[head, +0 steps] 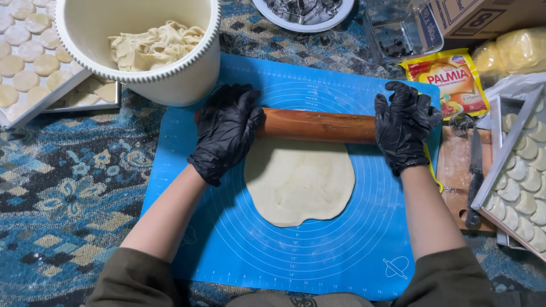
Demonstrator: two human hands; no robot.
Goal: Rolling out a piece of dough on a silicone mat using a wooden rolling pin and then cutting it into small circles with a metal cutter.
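A brown wooden rolling pin (315, 125) lies across the far edge of a flat, pale sheet of dough (299, 182) on a blue silicone baking mat (341, 250). My left hand (226, 129), in a black glove, presses on the pin's left end. My right hand (405, 125), also gloved in black, presses on its right end. Both palms rest on top of the pin with fingers spread forward.
A white bucket (170, 79) with raw dough stands at the mat's far left corner. Trays of cut dough rounds sit at far left (23, 62) and right (523, 170). A yellow sachet (452, 79), a knife on a wooden board (475, 170) and a bowl of metal cutters (301, 11) lie beyond. Patterned blue carpet surrounds everything.
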